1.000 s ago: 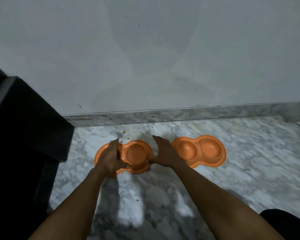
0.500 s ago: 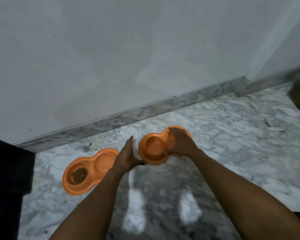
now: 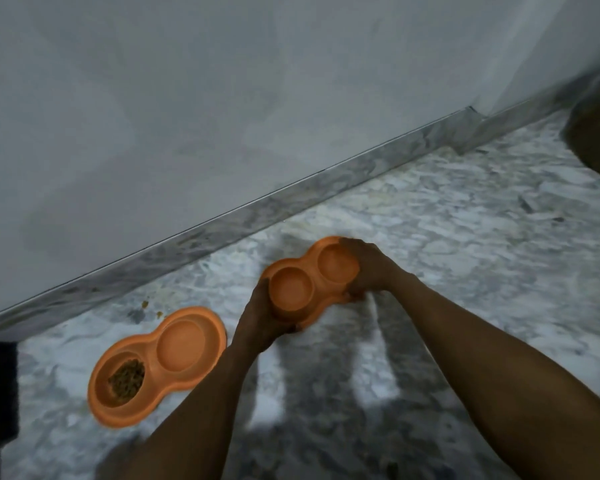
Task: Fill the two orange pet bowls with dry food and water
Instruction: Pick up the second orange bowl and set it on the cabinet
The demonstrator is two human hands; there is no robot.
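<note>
Left hand [image 3: 261, 320] now grips bowl [image 3: 291, 289] — right hand [image 3: 368, 271] too.

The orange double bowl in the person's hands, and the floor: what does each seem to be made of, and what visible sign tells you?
The double bowl: probably moulded plastic, satin finish; one seamless piece, even orange colour, soft sheen. The floor: seemingly polished marble or marble-look tile; grey-white veining, bright reflected patches.

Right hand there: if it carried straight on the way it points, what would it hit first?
The right hand grips the empty orange bowl, so that comes first; beyond, probably the skirting, depth unclear.
</note>
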